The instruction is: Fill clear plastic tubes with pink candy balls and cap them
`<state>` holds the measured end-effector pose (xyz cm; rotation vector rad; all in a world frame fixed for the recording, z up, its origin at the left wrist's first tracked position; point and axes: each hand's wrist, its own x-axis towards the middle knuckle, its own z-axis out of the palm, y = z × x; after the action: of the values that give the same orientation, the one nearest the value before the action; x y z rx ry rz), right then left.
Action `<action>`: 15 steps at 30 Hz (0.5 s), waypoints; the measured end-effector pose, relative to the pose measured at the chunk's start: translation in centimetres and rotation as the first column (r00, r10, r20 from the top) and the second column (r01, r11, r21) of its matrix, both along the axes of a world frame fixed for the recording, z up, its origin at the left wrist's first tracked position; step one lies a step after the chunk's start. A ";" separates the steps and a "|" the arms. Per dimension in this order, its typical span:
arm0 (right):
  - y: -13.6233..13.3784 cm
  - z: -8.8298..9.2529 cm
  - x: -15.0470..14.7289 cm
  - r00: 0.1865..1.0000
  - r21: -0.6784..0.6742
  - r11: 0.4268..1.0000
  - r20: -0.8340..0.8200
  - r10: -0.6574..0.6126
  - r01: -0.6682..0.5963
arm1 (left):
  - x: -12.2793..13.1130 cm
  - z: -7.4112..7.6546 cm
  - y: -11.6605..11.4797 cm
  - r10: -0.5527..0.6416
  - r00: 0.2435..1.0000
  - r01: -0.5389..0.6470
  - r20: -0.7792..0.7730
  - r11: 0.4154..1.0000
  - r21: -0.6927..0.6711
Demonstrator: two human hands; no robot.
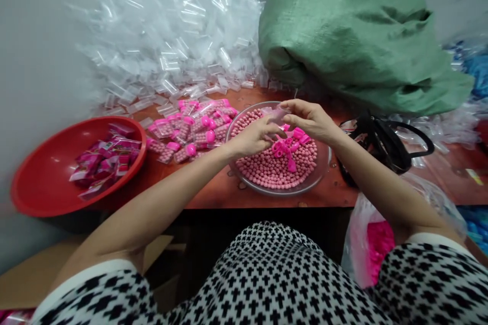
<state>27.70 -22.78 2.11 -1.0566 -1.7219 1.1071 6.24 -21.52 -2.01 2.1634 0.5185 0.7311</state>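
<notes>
No legible text in view: printing on the pink packets (102, 162) in the red bowl (41, 177) and the small yellow-white strip (475, 176) at far right is too blurred.

A reddish table (209, 190) holds a red basin (41, 172), piled clear tubes (183, 30), pink-capped tubes (200, 127), a bowl (325, 162) of beads (263, 172) and a black bag (392, 150).

- The bowl (324, 162) is looking like smooth, clear plastic.
- Inside it, pink beads (263, 173) are looking smooth.
- Left of it, a plastic basin (41, 172) is gleaming.
- Behind it, a sack (335, 25) is looking wrinkled, cloth-like.
</notes>
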 end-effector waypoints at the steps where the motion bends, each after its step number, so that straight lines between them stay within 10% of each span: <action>1: -0.2 0.0 -0.1 0.999 -0.024 1.000 -0.048 -0.016 0.014 | 0.2 0.0 -0.4 0.005 1.000 -0.006 0.028 1.000 0.012; 10: -2.5 -1.4 -0.7 0.872 -0.289 0.940 -0.396 -0.289 0.181 | 0.8 -3.0 -1.6 0.356 0.889 -0.267 0.288 0.914 -0.305; 15: -3.6 -1.8 -1.7 0.821 -0.397 0.915 -0.499 -0.277 0.068 | 0.4 -2.3 -1.9 0.502 0.820 -0.456 0.276 0.863 -0.216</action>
<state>25.96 -26.39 0.27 -0.9639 -0.9616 1.4712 6.62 -23.42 -4.32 1.7371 0.9265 1.2606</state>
